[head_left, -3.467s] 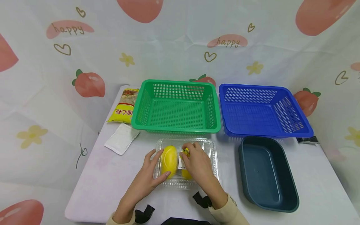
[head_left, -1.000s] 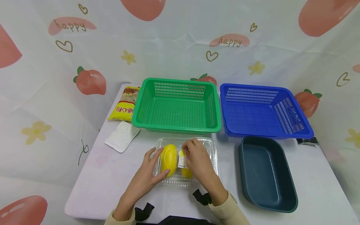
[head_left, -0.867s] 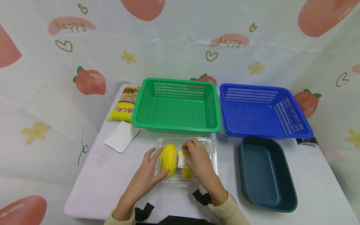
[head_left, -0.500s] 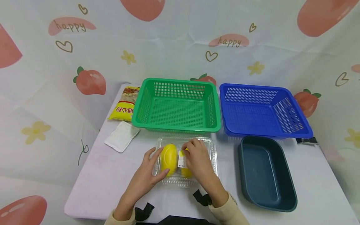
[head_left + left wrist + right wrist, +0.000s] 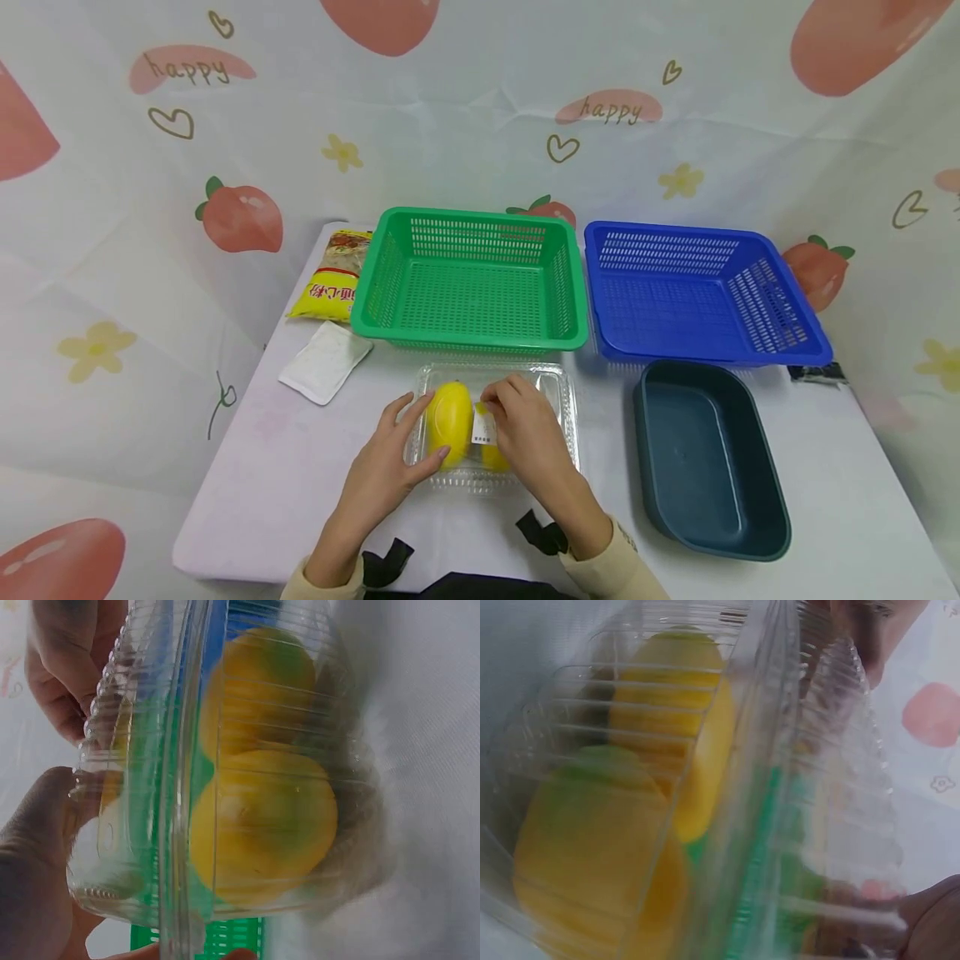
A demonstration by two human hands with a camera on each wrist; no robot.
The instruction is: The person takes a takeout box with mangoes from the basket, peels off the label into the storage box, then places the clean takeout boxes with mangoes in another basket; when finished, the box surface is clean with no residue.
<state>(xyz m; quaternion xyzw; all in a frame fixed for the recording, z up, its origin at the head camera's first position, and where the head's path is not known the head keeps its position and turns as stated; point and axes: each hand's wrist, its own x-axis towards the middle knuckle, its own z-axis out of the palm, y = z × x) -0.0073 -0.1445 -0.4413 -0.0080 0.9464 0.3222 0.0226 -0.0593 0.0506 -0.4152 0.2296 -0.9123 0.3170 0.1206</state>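
A clear plastic clamshell box (image 5: 564, 392) lies closed on the table in front of me. Inside are two yellow mangoes (image 5: 451, 425), side by side; in both wrist views they show through the ribbed wall. A white label (image 5: 483, 428) with small print sits on the lid over the right mango. My right hand (image 5: 528, 429) bends over it, curled fingertips and thumb pinching at the label's upper edge and covering part of it. My left hand (image 5: 386, 462) rests on the lid's left side with fingers and thumb spread around the left mango's outline.
Behind the box stand a green basket (image 5: 468, 343) and a blue basket (image 5: 708, 357). A dark teal bin (image 5: 648, 467) stands to the right. A yellow food bag (image 5: 326, 293) and a white packet (image 5: 325, 363) lie at left. A black packet (image 5: 817, 374) shows behind the bin.
My right fingers have shifted slightly over the label's top, hiding its printed yellow part more than 3.5 s ago. My left hand keeps its place on the lid; the box stays put.
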